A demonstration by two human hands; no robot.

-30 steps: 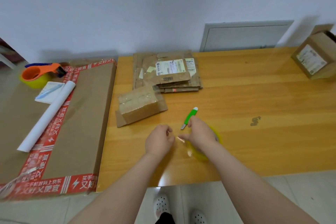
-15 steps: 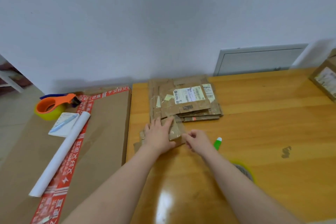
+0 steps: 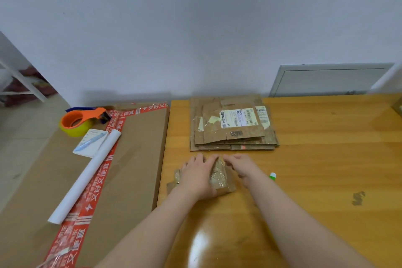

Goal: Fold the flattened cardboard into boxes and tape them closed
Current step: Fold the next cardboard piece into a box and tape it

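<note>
1. Cardboard box (image 3: 220, 177), small and wrapped in shiny clear tape, lay on the wooden table (image 3: 315, 159), under and between the two hands.
2. The left hand (image 3: 196, 177) lay flat on top of the box with its fingers straight and slightly spread. It covered most of the box's left part and gripped nothing.
3. The right hand (image 3: 241, 166) reached in from the right with its fingers stretched out. Its tips touched the box's far right edge, just beside the left fingertips. No finger curled round anything, and the thumb was hidden beneath the hand.
4. A stack of flattened cardboard (image 3: 232, 135) sat just beyond both sets of fingertips, apart from them. A white shipping label (image 3: 238, 117) was on its top sheet.
5. The green-and-white tip of a cutter (image 3: 272, 176) showed just right of the right wrist, and the forearm hid the rest.
6. Left of the left hand, a large flat carton (image 3: 134, 159) edged with red printed tape lay against the table's side.
7. On that carton lay a white paper roll (image 3: 87, 176), a flat packet holding a pen (image 3: 91, 142), and, farthest from the hands, an orange tape dispenser (image 3: 80, 119).
8. A dark mark (image 3: 358, 198) stained the table well right of the right forearm.
</note>
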